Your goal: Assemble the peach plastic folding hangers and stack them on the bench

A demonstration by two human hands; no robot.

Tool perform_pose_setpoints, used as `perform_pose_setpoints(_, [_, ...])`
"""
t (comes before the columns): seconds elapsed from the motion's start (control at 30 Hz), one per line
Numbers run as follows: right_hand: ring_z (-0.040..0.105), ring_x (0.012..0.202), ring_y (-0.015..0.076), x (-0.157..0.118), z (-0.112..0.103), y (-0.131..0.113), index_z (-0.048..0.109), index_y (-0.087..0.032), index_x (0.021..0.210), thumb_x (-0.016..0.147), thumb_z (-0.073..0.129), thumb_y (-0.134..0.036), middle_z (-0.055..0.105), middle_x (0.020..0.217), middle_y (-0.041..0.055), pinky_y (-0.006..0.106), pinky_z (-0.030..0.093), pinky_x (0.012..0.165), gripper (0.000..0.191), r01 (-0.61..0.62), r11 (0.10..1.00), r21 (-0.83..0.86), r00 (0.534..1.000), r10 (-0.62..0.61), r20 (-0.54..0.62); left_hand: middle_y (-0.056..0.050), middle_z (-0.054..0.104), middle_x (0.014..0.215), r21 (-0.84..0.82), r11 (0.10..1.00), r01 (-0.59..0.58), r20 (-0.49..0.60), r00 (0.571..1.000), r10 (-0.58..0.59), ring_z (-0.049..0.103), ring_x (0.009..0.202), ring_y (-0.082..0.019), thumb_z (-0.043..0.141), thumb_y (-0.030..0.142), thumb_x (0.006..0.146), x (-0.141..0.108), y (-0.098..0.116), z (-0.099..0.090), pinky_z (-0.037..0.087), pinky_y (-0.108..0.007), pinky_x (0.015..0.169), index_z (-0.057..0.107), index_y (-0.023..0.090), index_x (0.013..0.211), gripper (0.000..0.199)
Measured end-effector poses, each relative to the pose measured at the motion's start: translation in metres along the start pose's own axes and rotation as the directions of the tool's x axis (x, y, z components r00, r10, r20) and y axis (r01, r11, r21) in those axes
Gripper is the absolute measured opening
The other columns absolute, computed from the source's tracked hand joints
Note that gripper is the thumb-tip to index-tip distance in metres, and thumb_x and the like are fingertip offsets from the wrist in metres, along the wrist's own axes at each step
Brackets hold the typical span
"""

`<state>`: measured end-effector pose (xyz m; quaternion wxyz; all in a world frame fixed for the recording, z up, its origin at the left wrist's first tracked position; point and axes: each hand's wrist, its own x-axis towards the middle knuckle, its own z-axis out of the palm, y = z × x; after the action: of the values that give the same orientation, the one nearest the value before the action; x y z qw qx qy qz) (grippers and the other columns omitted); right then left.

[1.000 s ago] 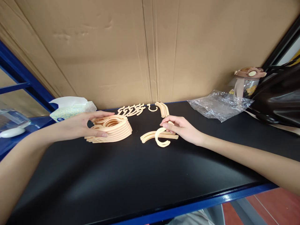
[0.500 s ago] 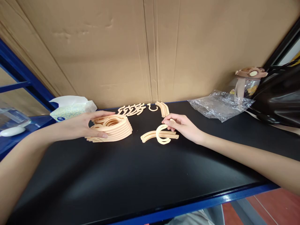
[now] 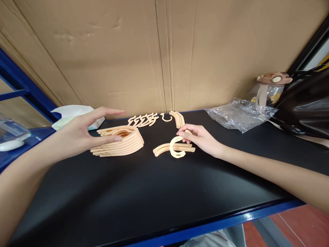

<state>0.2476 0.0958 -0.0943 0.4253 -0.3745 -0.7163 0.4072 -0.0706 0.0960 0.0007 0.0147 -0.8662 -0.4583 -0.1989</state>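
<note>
The hook [image 3: 171, 147] is in the right hand [image 3: 199, 134], just above the black table [image 3: 154, 195], its curve crossing in front of two curved bars [image 3: 159, 149] from where I stand. Thumb and fingers pinch it by one end, which seems to be so that the open curve hangs free; I can't tell whether it touches the bars.

The left hand [image 3: 77, 135] is spread wide, thumb well apart from the fingers, beside a tall stack of pale pieces [image 3: 131, 142]. The thumb shows in front of the stack, but I can't make out any contact. The pieces nest neatly, presumably because their shapes match.

Towards the cardboard [image 3: 115, 58] lie a row of hooks [image 3: 144, 120], a lone hook [image 3: 167, 119] and a bundle of bars [image 3: 178, 119], apparently sorted by kind to stay within reach. A crumpled clear bag [image 3: 239, 118] sits off to the right, near a bottle [image 3: 273, 89].
</note>
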Motion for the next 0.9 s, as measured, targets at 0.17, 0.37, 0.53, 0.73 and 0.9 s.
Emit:
perform_pose_setpoints(0.17, [0.049,0.062,0.0082,0.000,0.000,-0.001,0.061,-0.018,0.084,0.084,0.056,-0.041,0.054,0.074,-0.0014,0.022,0.041,0.058,0.024,0.008,1.000,-0.019,1.000,-0.008,0.006,-0.003,0.060,0.108,0.101,0.944,-0.315,-0.154,0.932,0.327,0.055,0.100,-0.016,0.049,0.028,0.091,-0.002,0.043,0.026,0.042,-0.029,0.088,0.058,0.021,0.108,0.020])
perform_pose_setpoints(0.37, [0.048,0.063,0.0093,-0.001,0.003,-0.003,0.060,-0.018,0.083,0.084,0.056,-0.042,0.056,0.073,-0.0022,0.022,0.037,0.058,0.024,0.053,0.986,-0.157,0.998,-0.048,0.041,-0.007,0.057,0.121,0.158,0.838,-0.522,0.074,0.853,0.517,0.050,0.114,-0.023,0.046,0.022,0.092,-0.012,0.066,0.069,0.040,-0.039,0.096,0.055,0.019,0.117,0.027])
perform_pose_setpoints(0.53, [0.049,0.066,0.0103,-0.006,0.005,-0.005,0.061,-0.019,0.086,0.088,0.052,-0.040,0.058,0.073,-0.0018,0.023,0.037,0.063,0.023,0.210,0.876,-0.434,0.977,-0.179,0.112,-0.007,0.053,0.128,0.100,0.817,-0.568,0.138,0.821,0.554,0.046,0.117,-0.023,0.044,0.020,0.093,-0.014,0.068,0.084,0.037,-0.040,0.102,0.054,0.019,0.121,0.030])
perform_pose_setpoints(0.73, [0.049,0.064,0.0103,-0.009,0.008,-0.006,0.061,-0.020,0.082,0.091,0.048,-0.041,0.055,0.065,-0.0032,0.025,0.037,0.072,0.026,0.384,0.686,-0.618,0.921,-0.332,0.204,-0.005,0.055,0.123,0.093,0.822,-0.561,0.131,0.826,0.549,0.049,0.109,-0.022,0.044,0.019,0.093,-0.014,0.069,0.083,0.038,-0.041,0.098,0.059,0.022,0.110,0.023])
perform_pose_setpoints(0.9, [0.049,0.061,0.0101,-0.008,0.007,-0.006,0.060,-0.018,0.083,0.092,0.047,-0.040,0.057,0.066,-0.0023,0.027,0.036,0.073,0.028,0.457,0.631,-0.626,0.886,-0.384,0.259,-0.006,0.057,0.118,0.101,0.824,-0.557,0.127,0.829,0.545,0.051,0.106,-0.022,0.044,0.020,0.093,-0.013,0.070,0.082,0.040,-0.040,0.095,0.062,0.021,0.102,0.020])
